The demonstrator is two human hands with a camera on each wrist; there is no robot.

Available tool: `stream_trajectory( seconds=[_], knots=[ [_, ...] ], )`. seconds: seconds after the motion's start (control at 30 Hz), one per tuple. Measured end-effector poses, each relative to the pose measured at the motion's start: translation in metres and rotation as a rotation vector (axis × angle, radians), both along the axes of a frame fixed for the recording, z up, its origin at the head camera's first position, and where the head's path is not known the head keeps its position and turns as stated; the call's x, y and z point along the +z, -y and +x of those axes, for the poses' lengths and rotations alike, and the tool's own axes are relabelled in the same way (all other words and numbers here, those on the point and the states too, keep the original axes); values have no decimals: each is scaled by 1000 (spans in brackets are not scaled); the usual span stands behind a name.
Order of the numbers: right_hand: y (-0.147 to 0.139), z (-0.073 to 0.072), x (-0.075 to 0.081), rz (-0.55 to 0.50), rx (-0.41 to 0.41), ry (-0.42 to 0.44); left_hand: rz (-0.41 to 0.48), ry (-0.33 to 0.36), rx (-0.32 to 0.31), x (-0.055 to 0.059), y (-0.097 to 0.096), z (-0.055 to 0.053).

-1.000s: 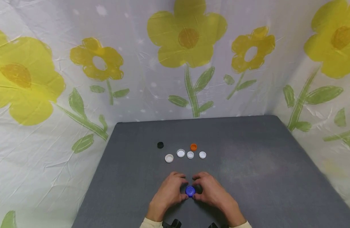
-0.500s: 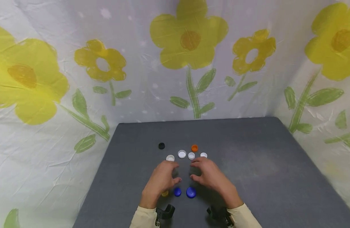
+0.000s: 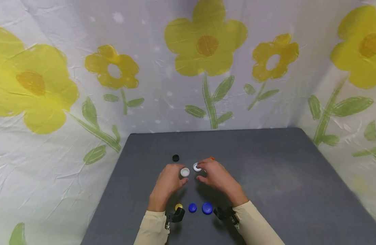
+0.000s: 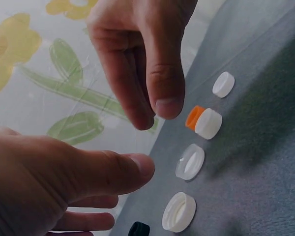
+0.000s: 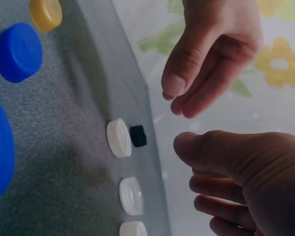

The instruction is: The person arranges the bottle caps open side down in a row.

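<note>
My left hand [image 3: 168, 180] hovers beside an off-white bottle cap [image 3: 185, 172], thumb and fingers apart. My right hand [image 3: 218, 177], its fingers bent loosely, hangs over the far group and partly covers a white bottle cap [image 3: 197, 167] and an orange bottle cap [image 3: 211, 158]. Nothing is between the fingers of either hand. In the left wrist view, two more white bottle caps show, a farther one [image 4: 223, 84] and another [image 4: 209, 124] in front of the orange one. These caps lie with their hollow side up, where it can be seen.
A black bottle cap [image 3: 175, 158] lies at the far left of the group. Nearer the person, a yellow bottle cap [image 3: 178, 206], a smaller blue bottle cap [image 3: 192, 208] and a larger blue bottle cap [image 3: 207, 208] form a row on the grey table [image 3: 267, 163].
Both hands have left the larger blue bottle cap and moved forward to the far caps. The near row came into sight, while the right hand now covers some white caps.
</note>
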State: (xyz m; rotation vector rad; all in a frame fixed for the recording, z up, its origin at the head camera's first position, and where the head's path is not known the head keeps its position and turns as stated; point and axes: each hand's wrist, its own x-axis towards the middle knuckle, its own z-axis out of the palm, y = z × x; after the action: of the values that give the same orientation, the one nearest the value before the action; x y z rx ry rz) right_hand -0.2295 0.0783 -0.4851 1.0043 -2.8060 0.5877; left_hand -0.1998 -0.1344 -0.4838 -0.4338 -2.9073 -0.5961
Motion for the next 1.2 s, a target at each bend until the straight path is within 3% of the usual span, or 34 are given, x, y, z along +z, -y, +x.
stream_trajectory(
  seconds=[0.23,0.6,1.2],
  knots=[
    [11,-15,-3,16,32,-3,-9,60,45,-2,2,-9],
    [29,-29,-14,-9,35,93,-20,99,128,-14,5,-18],
    [44,-44,-42,-7,68,66,-9,106,154,-36,8,-33]
  ],
)
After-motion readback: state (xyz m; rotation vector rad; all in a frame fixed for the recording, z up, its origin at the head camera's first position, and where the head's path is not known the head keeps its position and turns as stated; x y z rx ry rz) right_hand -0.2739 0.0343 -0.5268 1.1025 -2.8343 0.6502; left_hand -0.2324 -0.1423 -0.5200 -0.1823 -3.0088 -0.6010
